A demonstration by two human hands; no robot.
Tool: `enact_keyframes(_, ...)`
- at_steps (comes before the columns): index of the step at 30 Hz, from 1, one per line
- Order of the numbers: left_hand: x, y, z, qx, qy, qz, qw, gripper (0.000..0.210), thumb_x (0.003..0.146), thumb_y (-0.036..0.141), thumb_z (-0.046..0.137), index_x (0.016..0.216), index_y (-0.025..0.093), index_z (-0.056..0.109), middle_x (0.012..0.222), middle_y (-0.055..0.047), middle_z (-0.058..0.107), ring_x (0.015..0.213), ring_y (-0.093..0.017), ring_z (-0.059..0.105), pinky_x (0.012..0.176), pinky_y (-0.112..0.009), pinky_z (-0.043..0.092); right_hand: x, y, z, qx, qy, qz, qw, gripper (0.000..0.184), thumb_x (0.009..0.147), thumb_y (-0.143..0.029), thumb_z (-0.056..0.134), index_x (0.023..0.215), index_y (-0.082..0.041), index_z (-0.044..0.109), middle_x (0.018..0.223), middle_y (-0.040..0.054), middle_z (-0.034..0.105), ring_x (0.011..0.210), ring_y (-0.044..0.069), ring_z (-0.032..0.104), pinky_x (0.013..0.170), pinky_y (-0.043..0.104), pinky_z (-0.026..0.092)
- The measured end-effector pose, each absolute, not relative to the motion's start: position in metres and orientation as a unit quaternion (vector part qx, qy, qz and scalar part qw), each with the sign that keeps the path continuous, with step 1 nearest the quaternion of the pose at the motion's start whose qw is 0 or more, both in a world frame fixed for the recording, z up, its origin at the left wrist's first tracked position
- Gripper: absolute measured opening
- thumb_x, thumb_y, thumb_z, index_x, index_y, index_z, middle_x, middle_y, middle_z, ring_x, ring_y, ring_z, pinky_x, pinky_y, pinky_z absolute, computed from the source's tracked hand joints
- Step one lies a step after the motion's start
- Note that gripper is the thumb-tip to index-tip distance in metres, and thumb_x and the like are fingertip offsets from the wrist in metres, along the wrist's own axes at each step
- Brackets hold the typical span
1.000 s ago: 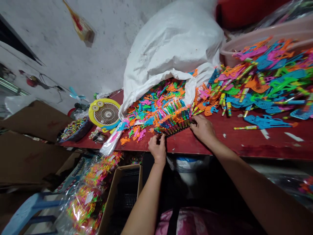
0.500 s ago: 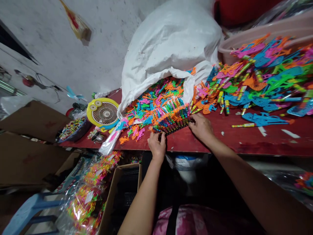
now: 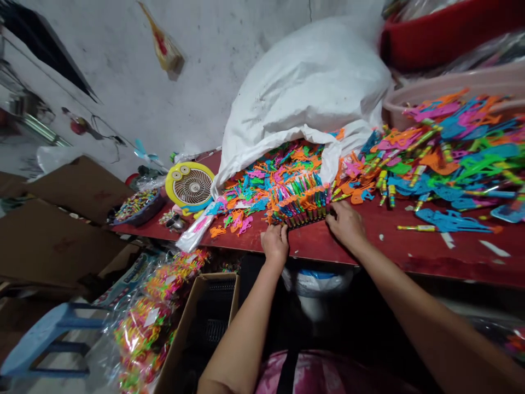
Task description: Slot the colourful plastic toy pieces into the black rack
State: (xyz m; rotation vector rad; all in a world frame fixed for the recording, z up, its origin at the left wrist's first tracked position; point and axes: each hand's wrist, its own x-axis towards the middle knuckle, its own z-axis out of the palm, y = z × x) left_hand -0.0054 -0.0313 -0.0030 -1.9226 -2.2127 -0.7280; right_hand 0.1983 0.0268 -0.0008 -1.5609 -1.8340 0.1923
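Note:
My left hand point(image 3: 275, 243) grips the near left end of a narrow black rack point(image 3: 308, 220) at the table's front edge. At the rack's right end, my right hand point(image 3: 346, 223) has its thumb and fingers closed on the corner. Small colourful plastic pieces point(image 3: 299, 198) stand in the rack in close rows, with orange tops. Behind it, a loose heap of similar pieces point(image 3: 283, 167) spills from the mouth of a big white sack point(image 3: 307, 71). My fingertips are partly hidden against the rack.
To the right, bigger plastic toys with striped tubes point(image 3: 451, 153) pile out of a pink tub point(image 3: 438, 87). A yellow fan point(image 3: 191, 187) and a basin of small parts point(image 3: 137, 210) stand left on the red table point(image 3: 402, 249). Below are a cardboard box point(image 3: 192, 295) and a blue stool point(image 3: 49, 334).
The camera view has turned, so the scene sits a little lower and further right in the picture. Both hands stay on the rack's ends, with no clear movement of the rack.

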Motion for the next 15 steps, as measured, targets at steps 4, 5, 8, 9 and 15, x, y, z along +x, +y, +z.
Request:
enact_keyframes(4, -0.006, -0.029, -0.003, -0.634, -0.736, -0.234, 0.051, 0.026, 0.097, 0.030, 0.053, 0.082, 0.019, 0.071, 0.085, -0.008, 0.069, 0.077, -0.018, 0.063, 0.067, -0.028, 0.035, 0.199, 0.025, -0.001, -0.598, -0.721, 0.063, 0.344, 0.025, 0.084, -0.021, 0.047, 0.103, -0.016, 0.064, 0.094, 0.0101, 0.059, 0.083, 0.024, 0.055, 0.068, 0.032, 0.037)
enact_keyframes(5, -0.006, -0.029, -0.002, -0.635, -0.734, -0.236, 0.050, 0.026, 0.097, 0.030, 0.052, 0.082, 0.019, 0.071, 0.085, -0.008, 0.069, 0.077, -0.018, 0.063, 0.067, -0.028, 0.035, 0.199, 0.024, -0.001, -0.598, -0.724, 0.061, 0.340, 0.025, 0.084, -0.022, 0.047, 0.103, -0.016, 0.063, 0.095, 0.0105, 0.059, 0.083, 0.024, 0.055, 0.068, 0.033, 0.037)
enact_keyframes(8, 0.000, -0.033, 0.001, -0.641, -0.730, -0.234, 0.041, 0.028, 0.097, 0.031, 0.052, 0.081, 0.019, 0.071, 0.084, -0.008, 0.070, 0.078, -0.018, 0.064, 0.070, -0.029, 0.037, 0.198, 0.026, -0.001, -0.610, -0.722, 0.054, 0.322, 0.026, 0.085, -0.025, 0.048, 0.106, -0.016, 0.061, 0.098, 0.0126, 0.057, 0.082, 0.025, 0.055, 0.067, 0.034, 0.039)
enact_keyframes(9, 0.004, -0.037, 0.002, -0.641, -0.730, -0.233, 0.034, 0.029, 0.097, 0.032, 0.051, 0.081, 0.019, 0.072, 0.084, -0.008, 0.071, 0.080, -0.019, 0.064, 0.072, -0.030, 0.038, 0.199, 0.028, -0.001, -0.616, -0.718, 0.052, 0.320, 0.028, 0.084, -0.026, 0.049, 0.107, -0.015, 0.060, 0.099, 0.0135, 0.057, 0.083, 0.026, 0.055, 0.067, 0.035, 0.040)
enact_keyframes(15, 0.052, -0.068, 0.009, -0.632, -0.731, -0.257, -0.025, 0.024, 0.095, 0.029, 0.051, 0.102, 0.018, 0.071, 0.100, -0.012, 0.072, 0.096, -0.027, 0.065, 0.086, -0.039, 0.041, 0.209, 0.023, -0.004, -0.575, -0.688, 0.123, 0.425, 0.051, 0.077, -0.027, 0.054, 0.127, -0.015, 0.050, 0.100, 0.0115, 0.055, 0.085, 0.026, 0.057, 0.083, 0.044, 0.048)
